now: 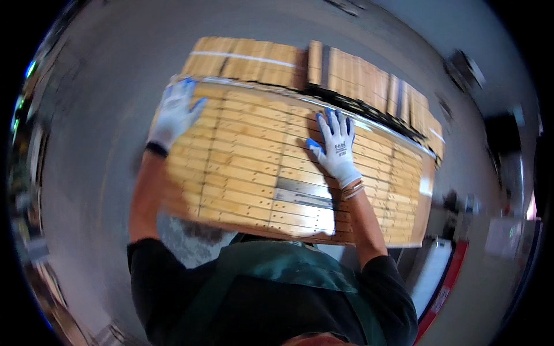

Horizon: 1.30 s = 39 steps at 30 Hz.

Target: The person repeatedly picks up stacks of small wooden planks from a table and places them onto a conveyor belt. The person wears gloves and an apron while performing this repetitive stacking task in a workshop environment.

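Note:
Rows of light wooden slats with small dark holes (242,155) lie side by side in front of me, forming a broad flat layer. My left hand (175,115), in a white glove with blue fingertips, is at the layer's far left corner. Its fingers are stretched and the thumb stands apart. On the far middle part of the slats, my right hand (337,147) is spread in a matching glove; it seems to rest on them. Neither hand grips anything. A greyish patch (303,193) shows among the slats nearer me, beside a bright glare.
Beyond the layer's far edge stand bundled wooden pieces with a pale strap (248,57) and a second row with dark bands (358,78). Grey floor (104,132) surrounds this. At lower right is a white, red-edged object (444,282). Blurred items line the left rim.

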Each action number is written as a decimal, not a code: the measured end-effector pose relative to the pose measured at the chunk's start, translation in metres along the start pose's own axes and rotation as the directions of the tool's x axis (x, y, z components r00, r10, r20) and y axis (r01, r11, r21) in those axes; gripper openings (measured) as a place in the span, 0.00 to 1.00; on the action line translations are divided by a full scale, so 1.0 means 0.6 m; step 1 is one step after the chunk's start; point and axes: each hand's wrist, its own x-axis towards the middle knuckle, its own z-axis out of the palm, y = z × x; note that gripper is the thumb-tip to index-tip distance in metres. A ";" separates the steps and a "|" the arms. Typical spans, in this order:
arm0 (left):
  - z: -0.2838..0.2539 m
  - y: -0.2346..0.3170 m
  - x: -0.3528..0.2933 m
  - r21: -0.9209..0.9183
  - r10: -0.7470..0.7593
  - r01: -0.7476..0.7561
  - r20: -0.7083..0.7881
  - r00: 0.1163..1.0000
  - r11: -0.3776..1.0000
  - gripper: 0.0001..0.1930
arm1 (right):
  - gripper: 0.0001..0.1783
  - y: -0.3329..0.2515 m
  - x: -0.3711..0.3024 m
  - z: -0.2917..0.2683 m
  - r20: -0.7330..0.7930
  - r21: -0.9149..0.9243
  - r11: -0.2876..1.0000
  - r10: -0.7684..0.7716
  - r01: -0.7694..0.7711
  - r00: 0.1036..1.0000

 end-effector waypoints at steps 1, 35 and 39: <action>0.011 -0.026 -0.015 -0.015 0.109 -0.115 -0.225 0.968 0.993 0.30 | 0.41 -0.009 -0.017 -0.036 -0.043 -0.021 0.997 0.069 -0.070 0.997; 0.075 -0.169 0.018 -0.671 -0.458 0.682 0.527 0.715 0.292 0.33 | 0.27 0.236 -0.700 -0.074 0.174 0.978 -0.121 0.924 0.170 -0.341; 0.080 -0.152 0.015 -0.621 -0.496 0.757 0.601 0.627 0.205 0.32 | 0.30 0.212 -0.698 -0.085 0.027 0.993 0.015 0.940 0.119 -0.341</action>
